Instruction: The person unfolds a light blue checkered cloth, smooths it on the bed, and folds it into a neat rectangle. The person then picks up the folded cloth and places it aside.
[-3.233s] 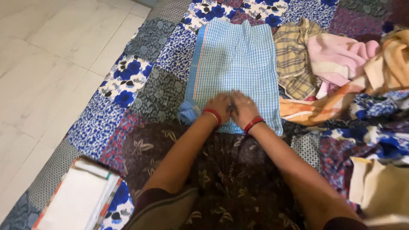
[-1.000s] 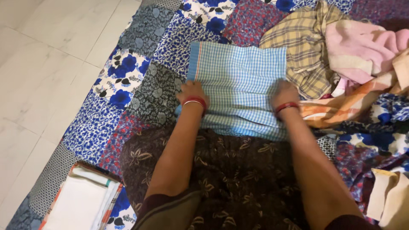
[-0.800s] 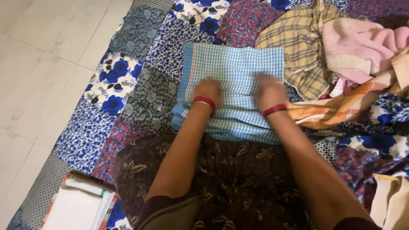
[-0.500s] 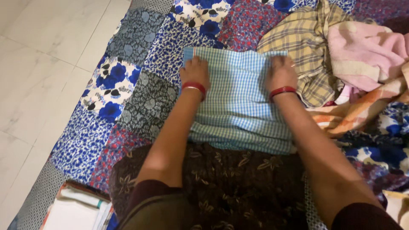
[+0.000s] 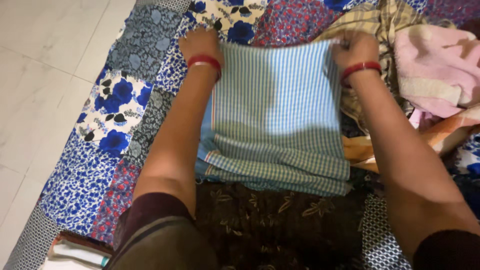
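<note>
Both hands are closed on the far edge of 1 blue checked cloth [image 5: 275, 115]: the left hand [image 5: 201, 44] pinches its far left corner, the right hand [image 5: 355, 47] its far right corner (each wrist wears red bangles). The cloth lies folded on the patchwork quilt [image 5: 120, 105], its near edge stacked in layers against the person's dark floral lap. By the quilt's right edge sit 1 beige plaid cloth [image 5: 380, 17] and 1 pink towel [image 5: 435, 65].
</note>
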